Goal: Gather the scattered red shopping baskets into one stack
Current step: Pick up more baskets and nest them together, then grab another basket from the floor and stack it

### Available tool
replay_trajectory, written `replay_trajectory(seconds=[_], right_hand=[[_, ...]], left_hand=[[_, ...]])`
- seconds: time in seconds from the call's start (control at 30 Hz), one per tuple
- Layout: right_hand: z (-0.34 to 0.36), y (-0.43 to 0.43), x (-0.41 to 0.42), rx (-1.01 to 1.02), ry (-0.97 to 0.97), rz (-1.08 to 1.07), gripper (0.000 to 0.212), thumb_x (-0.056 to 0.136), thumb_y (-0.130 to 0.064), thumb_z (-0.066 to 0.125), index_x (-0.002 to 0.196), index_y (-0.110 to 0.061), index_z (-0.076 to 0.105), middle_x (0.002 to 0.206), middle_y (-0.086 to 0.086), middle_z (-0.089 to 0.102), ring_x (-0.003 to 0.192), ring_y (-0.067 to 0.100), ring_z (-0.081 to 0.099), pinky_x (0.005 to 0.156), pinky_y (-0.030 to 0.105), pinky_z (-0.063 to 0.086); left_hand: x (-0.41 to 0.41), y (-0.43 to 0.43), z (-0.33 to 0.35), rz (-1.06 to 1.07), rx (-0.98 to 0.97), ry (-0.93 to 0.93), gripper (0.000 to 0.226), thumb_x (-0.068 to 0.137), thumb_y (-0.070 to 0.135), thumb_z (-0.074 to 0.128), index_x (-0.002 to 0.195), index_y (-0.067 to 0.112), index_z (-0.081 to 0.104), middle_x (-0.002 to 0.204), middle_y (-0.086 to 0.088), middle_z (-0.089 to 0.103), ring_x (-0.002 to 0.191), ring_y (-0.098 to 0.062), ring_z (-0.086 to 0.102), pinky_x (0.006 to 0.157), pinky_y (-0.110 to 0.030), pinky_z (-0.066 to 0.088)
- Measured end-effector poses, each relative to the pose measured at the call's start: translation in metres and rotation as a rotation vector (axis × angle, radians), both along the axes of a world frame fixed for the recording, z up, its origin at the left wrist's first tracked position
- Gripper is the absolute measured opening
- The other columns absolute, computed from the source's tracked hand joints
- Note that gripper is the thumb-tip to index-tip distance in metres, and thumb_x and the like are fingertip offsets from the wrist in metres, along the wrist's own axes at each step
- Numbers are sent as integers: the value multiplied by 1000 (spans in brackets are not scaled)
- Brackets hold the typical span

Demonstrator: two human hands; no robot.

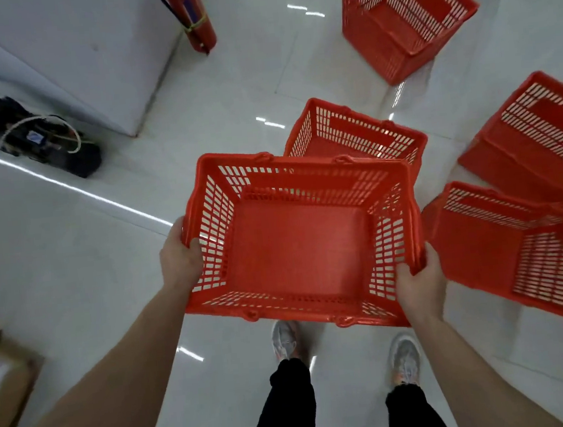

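I hold one red shopping basket (296, 243) upright above the white floor, in front of my legs. My left hand (179, 257) grips its left rim and my right hand (417, 281) grips its right rim. Just beyond it a second basket (351, 134) stands upright on the floor, partly hidden by the held one. To the right a basket (513, 246) lies tipped on its side, and another tipped basket (537, 133) lies behind it. A further basket (402, 15) lies tilted at the top right.
A white cabinet (85, 49) fills the upper left, with a red fire extinguisher (192, 15) beside it. A dark device with a cord (43, 143) lies on the floor at left. A cardboard box (0, 378) sits at the lower left edge.
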State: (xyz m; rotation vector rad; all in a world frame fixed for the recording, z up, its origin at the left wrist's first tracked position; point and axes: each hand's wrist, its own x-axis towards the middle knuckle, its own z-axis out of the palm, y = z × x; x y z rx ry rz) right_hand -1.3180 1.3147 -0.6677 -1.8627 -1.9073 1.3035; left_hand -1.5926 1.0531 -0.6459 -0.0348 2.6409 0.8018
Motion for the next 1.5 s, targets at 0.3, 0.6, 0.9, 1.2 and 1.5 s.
replay_trajectory(seconds=[0.3,0.6,0.9,1.2,1.5], right_hand=[[-81,-58,-4,-88,-68,-137,62,91,-11,61,149,-22,42,135,9,63,122,30,60,106,39,43],[-156,-49,8,-222,-179,-59,60,91,-15,65,146,-20,39,122,6,64,114,31,63,101,44,47],[-170,-15,18,-223,-356,272,75,87,-54,63,146,-11,48,142,15,55,128,35,55,104,50,47],[-102,89,141,-8,-506,325,72,86,-51,67,145,-15,48,138,13,51,128,38,47,98,48,44],[-66,184,361,-32,-625,128,73,87,-51,67,146,-13,45,141,17,48,129,39,45,99,50,43]], left_hand=[[-40,-10,-80,-102,78,26,41,97,23,46,137,33,50,110,14,63,96,-15,65,90,-36,53],[-28,-4,-173,-188,54,-110,51,90,31,61,138,26,46,119,4,64,106,-20,62,88,-31,45],[18,22,-168,-512,-194,-130,94,77,77,53,152,23,32,151,-3,44,136,-27,43,107,-52,42],[148,170,-136,-903,-198,-104,84,84,58,63,150,13,38,154,-8,40,141,-26,37,115,-38,30],[308,311,-113,-1072,-176,-107,83,83,56,64,149,10,40,149,-13,45,136,-31,43,111,-40,35]])
